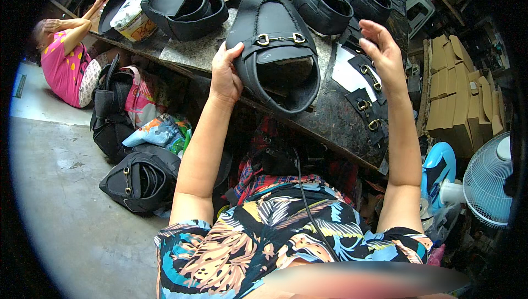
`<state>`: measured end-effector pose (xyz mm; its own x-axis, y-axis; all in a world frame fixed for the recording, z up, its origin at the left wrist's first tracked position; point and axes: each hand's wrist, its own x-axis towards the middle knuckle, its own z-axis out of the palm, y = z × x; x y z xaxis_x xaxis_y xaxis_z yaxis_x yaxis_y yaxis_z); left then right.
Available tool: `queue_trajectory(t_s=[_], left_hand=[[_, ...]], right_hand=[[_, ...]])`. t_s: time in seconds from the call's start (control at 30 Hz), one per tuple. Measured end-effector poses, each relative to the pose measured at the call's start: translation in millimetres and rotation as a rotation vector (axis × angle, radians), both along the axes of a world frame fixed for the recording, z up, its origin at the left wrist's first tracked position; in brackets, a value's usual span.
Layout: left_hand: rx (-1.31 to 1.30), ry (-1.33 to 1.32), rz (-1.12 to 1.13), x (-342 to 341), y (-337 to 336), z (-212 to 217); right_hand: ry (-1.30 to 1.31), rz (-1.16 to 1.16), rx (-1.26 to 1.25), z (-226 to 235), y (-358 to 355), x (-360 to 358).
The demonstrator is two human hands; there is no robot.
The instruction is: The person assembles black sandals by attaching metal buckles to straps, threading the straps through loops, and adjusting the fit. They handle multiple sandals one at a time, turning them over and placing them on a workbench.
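Clearly, the left hand (226, 79) is clamped on the left side of a black leather-look shoe upper with a rounded toe and a gold-coloured metal bit across its front (270, 26), its thumb lying over the edge. The upper is over the near edge of the dark, worn worktop (341, 134); whether any of it rests there, I cannot tell. Its long axis runs mostly away from the person, toe at the far end, wide opening at the near end. The right hand (386, 57) is empty, fingers spread and lightly curled, thumb apart from them. From it, the upper lies to the left, across a plain gap, so the left hand is the nearer one. Just beside the right hand, black straps with gold-coloured metal fittings (361, 102) lie by a white sheet (345, 72).
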<state>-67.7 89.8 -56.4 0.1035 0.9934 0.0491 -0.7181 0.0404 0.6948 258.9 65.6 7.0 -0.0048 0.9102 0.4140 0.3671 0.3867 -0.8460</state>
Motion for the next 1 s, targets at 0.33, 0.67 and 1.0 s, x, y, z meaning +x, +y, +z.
queue_trajectory(t_s=[0.33, 0.67, 1.0], left_hand=[[-0.072, -0.044, -0.031, -4, 5, -4], [-0.049, -0.024, -0.072, -7, 2, 2], [0.226, 0.046, -0.195, -3, -37, 27]], right_hand=[[-0.565, -0.165, 0.244, -18, 118, 18], [-0.650, -0.009, 0.461, 11, 31, -34], [0.755, 0.516, -0.556, -21, -44, -57]])
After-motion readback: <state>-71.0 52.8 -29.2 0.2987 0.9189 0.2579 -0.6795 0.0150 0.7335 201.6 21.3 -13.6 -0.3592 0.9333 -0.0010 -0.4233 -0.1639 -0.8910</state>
